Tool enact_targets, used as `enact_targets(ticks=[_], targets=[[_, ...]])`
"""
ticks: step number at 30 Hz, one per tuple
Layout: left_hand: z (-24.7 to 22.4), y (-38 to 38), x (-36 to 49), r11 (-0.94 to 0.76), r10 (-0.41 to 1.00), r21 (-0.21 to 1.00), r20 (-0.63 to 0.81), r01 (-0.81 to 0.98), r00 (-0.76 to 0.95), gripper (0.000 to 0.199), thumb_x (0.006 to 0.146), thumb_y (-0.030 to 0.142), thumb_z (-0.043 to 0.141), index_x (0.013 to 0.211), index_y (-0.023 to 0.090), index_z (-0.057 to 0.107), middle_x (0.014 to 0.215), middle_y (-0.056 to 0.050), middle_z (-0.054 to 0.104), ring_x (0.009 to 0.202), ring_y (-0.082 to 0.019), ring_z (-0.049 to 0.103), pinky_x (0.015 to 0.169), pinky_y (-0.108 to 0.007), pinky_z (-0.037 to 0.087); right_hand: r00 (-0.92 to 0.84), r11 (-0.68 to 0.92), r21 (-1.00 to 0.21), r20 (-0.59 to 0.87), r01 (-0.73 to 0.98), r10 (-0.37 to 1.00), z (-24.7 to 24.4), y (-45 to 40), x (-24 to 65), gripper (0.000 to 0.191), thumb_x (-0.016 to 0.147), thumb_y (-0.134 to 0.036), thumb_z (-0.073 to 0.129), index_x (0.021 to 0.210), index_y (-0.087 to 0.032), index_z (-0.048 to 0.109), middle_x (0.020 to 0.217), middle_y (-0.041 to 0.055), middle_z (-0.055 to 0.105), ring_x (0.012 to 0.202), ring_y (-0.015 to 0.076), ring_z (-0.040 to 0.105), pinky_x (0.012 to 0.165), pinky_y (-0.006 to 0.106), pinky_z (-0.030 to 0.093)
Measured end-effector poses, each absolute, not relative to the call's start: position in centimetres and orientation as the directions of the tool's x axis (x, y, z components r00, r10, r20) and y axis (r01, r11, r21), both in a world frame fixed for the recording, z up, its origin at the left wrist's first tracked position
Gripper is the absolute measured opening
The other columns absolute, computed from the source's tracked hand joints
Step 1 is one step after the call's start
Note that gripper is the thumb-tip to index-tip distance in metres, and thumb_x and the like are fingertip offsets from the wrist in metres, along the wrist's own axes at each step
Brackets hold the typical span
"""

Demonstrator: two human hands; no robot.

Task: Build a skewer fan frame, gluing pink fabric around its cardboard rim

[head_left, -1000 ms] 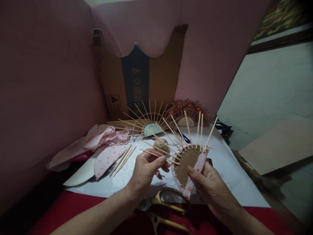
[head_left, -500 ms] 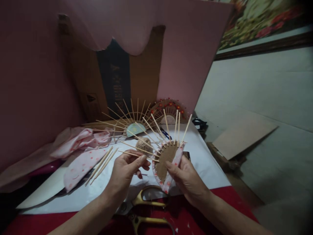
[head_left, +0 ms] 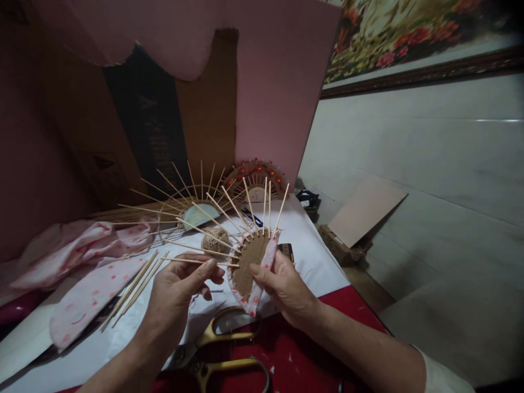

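A half-round cardboard piece [head_left: 250, 265], edged in pink dotted cloth, has thin wooden sticks fanning out from its curved edge. My right hand [head_left: 282, 281] grips it by the straight side, thumb on the cardboard. My left hand [head_left: 184, 281] pinches the lowest stick [head_left: 192, 262] between thumb and fingers, left of the cardboard. Behind them lies a ball of twine [head_left: 215, 240]. Scissors with gold handles [head_left: 229, 363] rest below the hands, partly on red cloth.
At the back stand a fan frame with a green centre [head_left: 199, 214] and one with red flowers [head_left: 256, 180]. Loose sticks [head_left: 133, 289] and pink dotted cloth [head_left: 96, 295] lie at the left. A cardboard box [head_left: 204, 109] rises behind; a flat board [head_left: 366, 210] leans at the right.
The whole view has shifted, so things appear further left. Both hands keep the same hold on the cardboard piece and the stick.
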State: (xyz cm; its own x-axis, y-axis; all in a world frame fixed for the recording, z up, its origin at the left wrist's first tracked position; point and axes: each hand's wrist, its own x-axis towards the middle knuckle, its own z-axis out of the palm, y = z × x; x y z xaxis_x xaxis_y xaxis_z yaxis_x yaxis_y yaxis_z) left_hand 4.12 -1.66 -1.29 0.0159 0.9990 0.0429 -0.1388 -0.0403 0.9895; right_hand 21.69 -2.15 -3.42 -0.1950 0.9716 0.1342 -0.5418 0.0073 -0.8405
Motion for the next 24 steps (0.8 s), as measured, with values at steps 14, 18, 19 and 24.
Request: enact_targets(ticks=[14, 18, 19, 24], targets=[[-1.7, -1.4, 4.3, -0.015, 0.998, 0.963, 0.032, -0.269, 0.061, 0.027, 0.069, 0.036, 0.071, 0.083, 0.013, 0.064, 0.069, -0.006, 0.068, 0.065, -0.016, 0.058, 0.047, -0.022, 0.044, -0.172, 0.013, -0.816, 0.138, -0.578, 0.975, -3.0, -2.1, 21.6, 0.028, 0.075, -0.022, 0.069, 0.1, -0.02, 0.057, 0.089, 0.0018, 0.063, 0.081, 0.0152, 0.059, 0.075, 0.028, 0.047], [-2.3, -1.5, 4.5, -0.052, 0.996, 0.994, 0.059, -0.094, 0.069, 0.017, 0.071, 0.03, 0.067, 0.072, 0.015, 0.06, 0.054, 0.001, 0.06, 0.049, -0.01, 0.05, 0.045, -0.022, 0.041, -0.092, 0.011, -0.822, 0.077, -0.569, 0.993, -2.6, -2.2, 22.0, 0.029, 0.073, -0.024, 0.072, 0.097, -0.019, 0.056, 0.083, -0.0002, 0.064, 0.074, 0.014, 0.06, 0.071, 0.027, 0.049], [-2.3, -1.5, 4.5, -0.089, 0.993, 0.996, 0.088, 0.011, 0.073, 0.018, 0.074, 0.032, 0.063, 0.07, 0.015, 0.057, 0.052, 0.002, 0.057, 0.046, -0.01, 0.047, 0.044, -0.022, 0.041, -0.077, 0.008, -0.822, 0.064, -0.57, 0.995, -2.6, -2.3, 22.1, 0.029, 0.073, -0.025, 0.071, 0.098, -0.019, 0.056, 0.084, -0.0001, 0.064, 0.073, 0.0138, 0.061, 0.071, 0.027, 0.05], [-1.4, 0.6, 2.4, -0.147, 0.988, 0.912, 0.151, 0.382, 0.02, 0.026, 0.078, 0.038, 0.051, 0.064, 0.017, 0.057, 0.046, 0.001, 0.054, 0.04, -0.01, 0.042, 0.039, -0.022, 0.032, -0.065, 0.001, -0.805, 0.049, -0.594, 0.997, -2.5, -2.1, 22.7, 0.035, 0.075, -0.024, 0.071, 0.106, -0.021, 0.054, 0.092, 0.0007, 0.066, 0.08, 0.0139, 0.063, 0.076, 0.026, 0.05]])
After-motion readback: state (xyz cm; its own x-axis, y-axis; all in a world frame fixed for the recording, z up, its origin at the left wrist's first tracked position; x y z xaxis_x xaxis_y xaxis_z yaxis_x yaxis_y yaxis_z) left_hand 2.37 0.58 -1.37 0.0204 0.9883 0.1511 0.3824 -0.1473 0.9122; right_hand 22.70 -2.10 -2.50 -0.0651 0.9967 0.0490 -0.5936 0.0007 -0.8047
